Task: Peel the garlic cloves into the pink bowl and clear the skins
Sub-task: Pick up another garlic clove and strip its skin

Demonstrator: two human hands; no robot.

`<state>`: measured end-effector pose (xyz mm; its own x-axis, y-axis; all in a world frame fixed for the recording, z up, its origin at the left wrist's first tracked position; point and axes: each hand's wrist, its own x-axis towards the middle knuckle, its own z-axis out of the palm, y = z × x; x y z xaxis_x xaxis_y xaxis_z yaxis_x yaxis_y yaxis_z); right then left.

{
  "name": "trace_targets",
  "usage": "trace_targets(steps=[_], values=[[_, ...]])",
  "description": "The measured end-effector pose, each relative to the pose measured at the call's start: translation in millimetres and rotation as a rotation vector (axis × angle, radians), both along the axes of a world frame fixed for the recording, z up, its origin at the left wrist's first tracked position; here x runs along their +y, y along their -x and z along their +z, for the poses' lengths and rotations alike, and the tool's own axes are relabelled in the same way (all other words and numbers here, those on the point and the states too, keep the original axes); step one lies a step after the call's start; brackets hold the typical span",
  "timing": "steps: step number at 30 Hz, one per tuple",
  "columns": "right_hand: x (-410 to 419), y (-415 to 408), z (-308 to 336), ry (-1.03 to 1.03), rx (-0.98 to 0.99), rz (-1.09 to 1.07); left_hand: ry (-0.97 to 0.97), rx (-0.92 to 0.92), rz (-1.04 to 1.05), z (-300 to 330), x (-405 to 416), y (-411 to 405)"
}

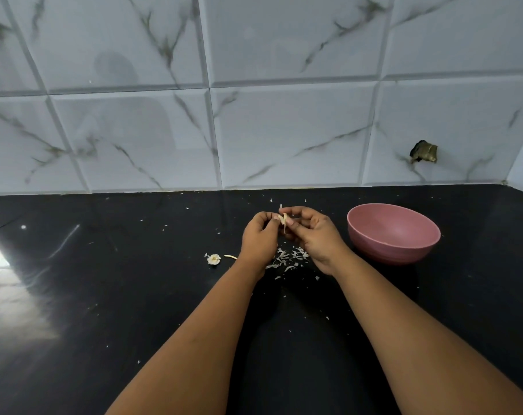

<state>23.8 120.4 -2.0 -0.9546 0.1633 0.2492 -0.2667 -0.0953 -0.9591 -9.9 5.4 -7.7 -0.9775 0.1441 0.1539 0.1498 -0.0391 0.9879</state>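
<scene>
A: Above the black desk (134, 295), near the tiled wall (254, 115), what are the hands doing?

B: Both forearms are reaching forward and converging. The left hand (258, 238) and right hand (311, 232) are meeting, fingers curled, and both are pinching one garlic clove (284, 219) between their fingertips, with a strip of skin sticking up from it.

A: Where is the pink bowl (393, 233) sitting?

B: It is standing on the desk just right of the right hand; no cloves are showing in the part of its inside that is visible.

A: And the skins?

B: A loose pile of skins (288, 259) is lying under the hands, with flecks scattered around. A garlic root stub (214, 259) is lying left of the left wrist.

A: Any writing?

B: None is showing that can be read.
</scene>
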Motion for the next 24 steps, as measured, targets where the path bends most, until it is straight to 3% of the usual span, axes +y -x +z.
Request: trace_targets(steps=[7, 12, 21, 24], values=[[0.3, 0.2, 2.0, 0.285, -0.066, 0.092, -0.002, -0.043, -0.009, 4.3, 1.9, -4.2], [-3.5, 0.9, 4.0, 0.352, -0.083, 0.083, 0.003, -0.051, -0.006, 5.7, 0.7, -6.9], [2.2, 3.0, 5.0, 0.344, -0.046, -0.007, 0.209, 0.111, 0.131, 1.3, -4.4, 0.1], [7.5, 2.5, 4.8, 0.316, -0.055, -0.007, 0.459, 0.143, 0.042, -0.8, -7.3, 3.1]])
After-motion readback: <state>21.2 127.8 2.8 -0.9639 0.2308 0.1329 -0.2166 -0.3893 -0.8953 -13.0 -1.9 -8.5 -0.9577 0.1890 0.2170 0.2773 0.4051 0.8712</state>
